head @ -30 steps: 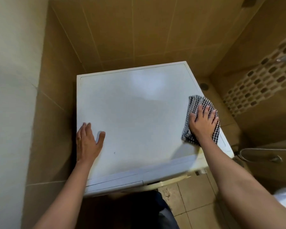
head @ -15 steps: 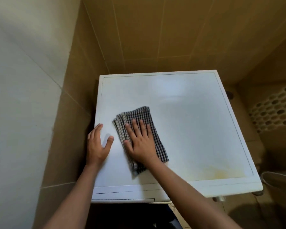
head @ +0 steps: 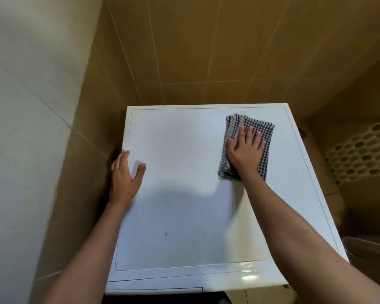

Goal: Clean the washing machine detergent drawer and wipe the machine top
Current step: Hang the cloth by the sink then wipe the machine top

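The white washing machine top (head: 184, 194) fills the middle of the view. A folded black-and-white checked cloth (head: 248, 126) lies flat on its far right part. My right hand (head: 246, 150) presses on the cloth with straight, spread fingers. My left hand (head: 125, 174) rests on the machine's left edge, fingers over the side and thumb on the top. The top edge of the detergent drawer front (head: 154, 290) shows at the machine's near left and it is closed.
Tan tiled walls (head: 206, 51) close in behind and to the left of the machine. A pale wall (head: 20, 128) stands further left. To the right is a perforated beige basket (head: 360, 150). A small dark speck (head: 166, 234) sits on the top's near part.
My right hand has slid the cloth from the near left of the top to the far right. My left hand has stayed on the left edge.
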`<state>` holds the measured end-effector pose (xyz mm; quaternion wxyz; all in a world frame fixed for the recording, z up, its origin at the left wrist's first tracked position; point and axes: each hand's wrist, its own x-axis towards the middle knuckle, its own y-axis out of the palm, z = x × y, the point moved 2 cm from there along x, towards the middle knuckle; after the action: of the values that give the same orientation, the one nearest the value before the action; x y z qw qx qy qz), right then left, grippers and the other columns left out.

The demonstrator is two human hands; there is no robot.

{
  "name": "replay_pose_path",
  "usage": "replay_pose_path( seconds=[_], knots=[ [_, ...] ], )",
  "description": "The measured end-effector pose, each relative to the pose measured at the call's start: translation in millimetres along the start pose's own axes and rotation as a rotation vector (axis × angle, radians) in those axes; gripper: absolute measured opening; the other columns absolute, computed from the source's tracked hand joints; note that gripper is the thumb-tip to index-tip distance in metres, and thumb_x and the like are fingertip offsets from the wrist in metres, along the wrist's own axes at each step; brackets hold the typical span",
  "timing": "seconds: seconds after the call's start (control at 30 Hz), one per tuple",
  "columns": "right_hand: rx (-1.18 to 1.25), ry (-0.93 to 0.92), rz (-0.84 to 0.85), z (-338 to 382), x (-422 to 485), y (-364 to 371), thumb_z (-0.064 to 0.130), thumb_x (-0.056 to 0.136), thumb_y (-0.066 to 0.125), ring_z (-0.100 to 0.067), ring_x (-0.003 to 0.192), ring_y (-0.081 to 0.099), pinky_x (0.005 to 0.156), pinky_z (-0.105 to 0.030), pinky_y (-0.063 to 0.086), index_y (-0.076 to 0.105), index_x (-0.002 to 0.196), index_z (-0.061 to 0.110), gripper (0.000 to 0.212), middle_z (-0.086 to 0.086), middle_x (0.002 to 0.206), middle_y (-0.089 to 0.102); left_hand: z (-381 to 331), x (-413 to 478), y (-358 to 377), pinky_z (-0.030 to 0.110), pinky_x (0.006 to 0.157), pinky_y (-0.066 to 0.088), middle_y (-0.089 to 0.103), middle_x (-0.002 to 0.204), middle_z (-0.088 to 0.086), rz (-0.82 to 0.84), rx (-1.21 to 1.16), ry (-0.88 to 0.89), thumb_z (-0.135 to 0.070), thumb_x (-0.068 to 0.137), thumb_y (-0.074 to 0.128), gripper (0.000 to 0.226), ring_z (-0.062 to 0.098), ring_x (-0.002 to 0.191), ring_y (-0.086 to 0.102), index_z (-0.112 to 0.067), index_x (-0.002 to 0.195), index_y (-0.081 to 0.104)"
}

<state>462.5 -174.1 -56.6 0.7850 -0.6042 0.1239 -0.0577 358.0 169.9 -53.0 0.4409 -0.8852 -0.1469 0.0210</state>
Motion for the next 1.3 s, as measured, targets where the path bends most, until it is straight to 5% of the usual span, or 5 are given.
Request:
replay_pose_path(
  seconds=[0.4, 0.5, 0.8, 1.03, 1.3],
  knots=[
    [-0.01, -0.701, 0.174, 159, -110, 53, 0.053, 0.095, 0.025, -0.026, 0.148, -0.001, 0.118, -0.049, -0.001, 0.012, 0.153, 0.027, 0.065, -0.001, 0.16, 0.007, 7, -2, 7, 0.036, 0.11, 0.031, 0.049, 0.14, 0.021, -0.039, -0.009, 0.041, -0.06, 0.089, 0.043, 0.08, 0.035, 0.13, 0.044, 0.004, 0.137, 0.045],
    [0.028, -0.711, 0.128, 125, -117, 48, 0.054, 0.093, 0.03, -0.022, 0.146, 0.014, 0.117, -0.042, 0.002, 0.026, 0.15, 0.029, 0.062, 0.002, 0.157, 0.021, 5, -3, 6, 0.033, 0.111, 0.029, 0.047, 0.142, 0.018, -0.029, -0.025, 0.021, -0.067, 0.088, 0.039, 0.086, 0.031, 0.132, 0.041, 0.002, 0.139, 0.044],
    [-0.004, -0.275, 0.065, 149, 8, 36, 0.055, 0.093, 0.018, -0.029, 0.147, -0.004, 0.117, -0.049, -0.007, 0.011, 0.153, 0.026, 0.066, -0.005, 0.161, 0.005, 4, -4, 6, 0.029, 0.113, 0.023, 0.041, 0.149, 0.014, -0.019, -0.051, 0.01, -0.075, 0.086, 0.031, 0.094, 0.027, 0.137, 0.035, -0.002, 0.145, 0.037],
    [-0.132, -0.719, 0.225, 249, -31, 58, 0.054, 0.096, 0.012, -0.029, 0.146, -0.013, 0.117, -0.05, -0.008, -0.003, 0.153, 0.026, 0.065, -0.002, 0.16, -0.007, 1, -4, 6, 0.035, 0.116, 0.022, 0.03, 0.155, 0.014, -0.037, -0.035, 0.003, -0.078, 0.084, 0.028, 0.1, 0.026, 0.143, 0.028, -0.002, 0.15, 0.028],
    [-0.108, -0.932, 0.204, 146, -60, 44, 0.056, 0.093, 0.016, -0.02, 0.148, 0.003, 0.117, -0.036, -0.009, 0.013, 0.152, 0.033, 0.063, 0.005, 0.159, 0.007, -1, -6, 3, 0.032, 0.115, 0.02, 0.033, 0.153, 0.017, -0.067, -0.06, -0.001, -0.079, 0.084, 0.028, 0.102, 0.026, 0.14, 0.029, 0.0, 0.148, 0.029]
  ],
)
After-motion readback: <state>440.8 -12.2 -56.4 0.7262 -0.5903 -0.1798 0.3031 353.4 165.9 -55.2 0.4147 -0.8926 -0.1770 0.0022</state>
